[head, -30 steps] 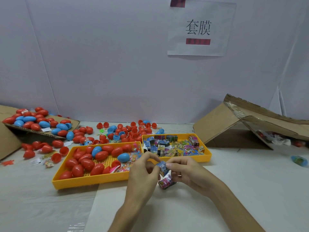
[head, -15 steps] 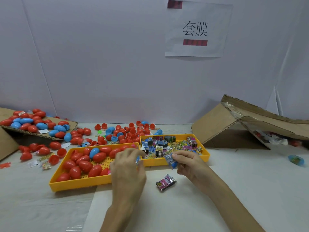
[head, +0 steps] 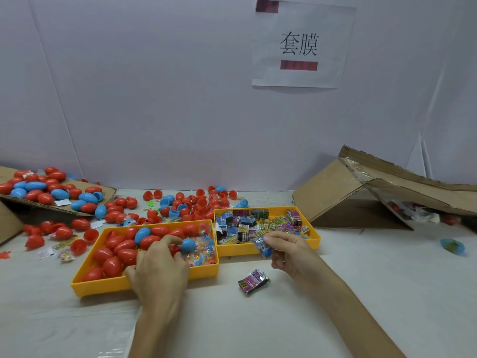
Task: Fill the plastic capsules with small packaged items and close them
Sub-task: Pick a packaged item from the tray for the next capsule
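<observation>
My left hand (head: pixel 160 270) reaches into the left yellow tray (head: pixel 98 286), its curled fingers closing on a red capsule (head: pixel 174 250) beside a blue capsule (head: pixel 188 245). Several other red capsules (head: pixel 112 266) fill that tray. My right hand (head: pixel 289 250) pinches a small blue packet (head: pixel 263 245) in front of the right yellow tray (head: pixel 313 237), which holds several small coloured packets (head: pixel 245 226). A pink packet (head: pixel 254 281) lies on the table between my hands.
Loose red and blue capsules (head: pixel 180 202) cover the table behind the trays and a cardboard flap (head: pixel 64 205) at the left. An open cardboard box (head: pixel 366 195) lies at the right. A small blue item (head: pixel 453 245) sits at the far right.
My left hand has moved left from the packet into the capsule tray. My right hand kept the blue packet and rose a little; the pink packet stayed on the table.
</observation>
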`<state>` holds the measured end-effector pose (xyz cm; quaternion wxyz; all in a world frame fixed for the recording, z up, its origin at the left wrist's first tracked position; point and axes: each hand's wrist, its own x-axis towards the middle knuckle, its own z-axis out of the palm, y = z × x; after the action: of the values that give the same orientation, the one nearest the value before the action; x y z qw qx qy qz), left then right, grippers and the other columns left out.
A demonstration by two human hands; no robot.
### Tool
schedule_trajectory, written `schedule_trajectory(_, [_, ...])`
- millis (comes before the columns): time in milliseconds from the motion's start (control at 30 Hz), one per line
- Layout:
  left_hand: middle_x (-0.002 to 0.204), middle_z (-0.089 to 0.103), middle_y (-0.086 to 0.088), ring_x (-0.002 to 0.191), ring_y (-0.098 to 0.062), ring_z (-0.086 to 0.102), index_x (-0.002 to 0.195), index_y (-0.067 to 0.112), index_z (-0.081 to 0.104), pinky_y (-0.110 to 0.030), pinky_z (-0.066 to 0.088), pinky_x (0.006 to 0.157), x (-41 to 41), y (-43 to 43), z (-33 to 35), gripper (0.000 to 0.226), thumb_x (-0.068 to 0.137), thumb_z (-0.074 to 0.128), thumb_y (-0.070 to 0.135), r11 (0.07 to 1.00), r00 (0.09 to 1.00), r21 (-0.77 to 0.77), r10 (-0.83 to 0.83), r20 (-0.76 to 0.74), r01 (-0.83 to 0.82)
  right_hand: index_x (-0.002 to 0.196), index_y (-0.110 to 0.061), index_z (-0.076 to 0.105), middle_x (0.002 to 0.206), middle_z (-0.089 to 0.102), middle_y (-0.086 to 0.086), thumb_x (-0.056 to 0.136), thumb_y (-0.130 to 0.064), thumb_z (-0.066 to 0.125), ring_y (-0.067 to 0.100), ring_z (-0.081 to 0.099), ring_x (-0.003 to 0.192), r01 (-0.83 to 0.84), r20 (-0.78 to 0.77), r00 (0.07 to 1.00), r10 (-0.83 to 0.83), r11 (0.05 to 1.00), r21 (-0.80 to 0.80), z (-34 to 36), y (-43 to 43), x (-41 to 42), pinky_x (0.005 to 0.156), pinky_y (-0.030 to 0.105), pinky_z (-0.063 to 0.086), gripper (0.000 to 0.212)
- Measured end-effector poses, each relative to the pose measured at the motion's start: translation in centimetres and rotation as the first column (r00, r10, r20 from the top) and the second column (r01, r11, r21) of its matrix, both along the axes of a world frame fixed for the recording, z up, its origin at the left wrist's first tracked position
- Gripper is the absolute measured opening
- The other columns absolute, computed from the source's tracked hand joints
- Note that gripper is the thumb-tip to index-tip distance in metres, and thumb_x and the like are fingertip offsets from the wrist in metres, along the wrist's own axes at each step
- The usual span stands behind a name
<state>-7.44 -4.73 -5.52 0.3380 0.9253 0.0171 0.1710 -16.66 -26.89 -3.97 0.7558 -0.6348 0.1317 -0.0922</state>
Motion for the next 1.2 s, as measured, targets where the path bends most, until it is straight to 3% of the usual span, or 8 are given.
schedule_trajectory(200, [0.089, 0.069, 0.004, 0.088, -0.021, 0.060, 0.096, 0.033, 0.069, -0.046, 0.037, 0.093, -0.4, -0.3, 0.2, 0.020, 0.089, 0.074, 0.015, 0.989, 0.987, -0.143, -0.009, 0.163, 0.032, 0.074, -0.017, 0.075, 0.070, 0.061, 0.004, 0.089, -0.015, 0.071, 0.012, 0.045, 0.050, 0.006, -0.002, 1.000, -0.006, 1.000, -0.008, 0.1, 0.1, -0.1, 0.052, 0.021, 0.043, 0.015])
schedule_trajectory(333, [0.093, 0.071, 0.003, 0.081, -0.015, 0.055, 0.094, 0.032, 0.067, -0.048, 0.056, 0.081, -0.6, -0.3, 0.4, 0.020, 0.088, 0.077, 0.015, 0.956, 0.965, -0.266, -0.056, 0.257, 0.126, 0.073, -0.017, 0.077, 0.071, 0.064, 0.004, 0.088, -0.016, 0.072, 0.013, 0.048, 0.053, 0.023, -0.009, 1.000, -0.023, 1.000, -0.003, 0.4, 0.3, -0.2, 0.051, 0.020, 0.045, 0.016])
schedule_trajectory(500, [0.096, 0.072, 0.002, 0.082, -0.015, 0.051, 0.097, 0.033, 0.070, -0.037, 0.034, 0.086, -0.2, -0.2, 0.0, 0.018, 0.085, 0.081, 0.026, 0.981, 0.986, -0.179, -0.049, 0.158, 0.078, 0.073, -0.017, 0.077, 0.071, 0.065, 0.003, 0.089, -0.015, 0.072, 0.014, 0.049, 0.055, 0.039, -0.016, 0.999, -0.039, 0.999, 0.003, 0.4, 0.3, -0.2, 0.050, 0.020, 0.046, 0.017])
schedule_trajectory(600, [0.103, 0.072, 0.001, 0.090, -0.019, 0.058, 0.110, 0.032, 0.070, -0.042, 0.037, 0.091, -0.2, -0.1, 0.1, 0.022, 0.089, 0.077, 0.032, 0.986, 0.993, -0.157, -0.048, 0.112, 0.065, 0.074, -0.017, 0.076, 0.070, 0.066, 0.003, 0.089, -0.015, 0.071, 0.014, 0.049, 0.055, 0.040, -0.017, 0.999, -0.040, 0.999, -0.005, 0.4, 0.4, -0.2, 0.051, 0.020, 0.045, 0.016])
schedule_trajectory(833, [0.126, 0.067, -0.010, 0.111, -0.030, 0.064, 0.128, 0.015, 0.064, -0.051, 0.059, 0.088, 0.4, 1.4, 0.9, 0.043, 0.094, 0.054, -0.009, 0.923, 0.987, -0.366, -0.069, 0.146, 0.119, 0.076, -0.016, 0.075, 0.070, 0.066, 0.003, 0.089, -0.014, 0.071, 0.013, 0.050, 0.053, 0.045, -0.015, 0.999, -0.045, 0.999, 0.003, 0.3, 0.2, -0.1, 0.050, 0.020, 0.045, 0.013])
schedule_trajectory(967, [0.135, 0.062, -0.008, 0.108, -0.028, 0.065, 0.136, 0.020, 0.060, -0.048, 0.061, 0.085, 2.0, 2.3, 1.4, 0.053, 0.092, 0.058, -0.008, 0.960, 0.990, -0.244, -0.123, 0.069, 0.137, 0.074, -0.017, 0.076, 0.070, 0.066, 0.003, 0.086, -0.017, 0.073, 0.014, 0.049, 0.054, 0.036, -0.010, 0.999, -0.036, 0.999, -0.006, 0.3, 0.2, -0.1, 0.051, 0.020, 0.046, 0.012])
schedule_trajectory(1100, [0.134, 0.064, -0.004, 0.080, -0.008, 0.061, 0.136, 0.025, 0.059, -0.022, 0.051, 0.057, 4.4, 1.6, 2.2, 0.045, 0.095, 0.066, 0.008, 0.971, 0.972, -0.042, -0.235, 0.029, 0.236, 0.074, -0.017, 0.077, 0.071, 0.065, 0.003, 0.087, -0.016, 0.072, 0.015, 0.049, 0.057, 0.023, -0.006, 1.000, -0.023, 1.000, -0.015, 0.4, 0.3, -0.1, 0.052, 0.021, 0.046, 0.014])
schedule_trajectory(1200, [0.127, 0.068, -0.003, 0.100, -0.018, 0.065, 0.134, 0.024, 0.061, -0.034, 0.060, 0.078, 5.9, 0.7, 2.6, 0.043, 0.093, 0.072, 0.021, 0.948, 0.956, 0.123, -0.291, -0.047, 0.295, 0.073, -0.018, 0.077, 0.071, 0.065, 0.002, 0.089, -0.015, 0.071, 0.016, 0.049, 0.058, 0.034, -0.002, 0.999, -0.034, 0.999, -0.012, 0.4, 0.2, -0.2, 0.051, 0.021, 0.046, 0.018])
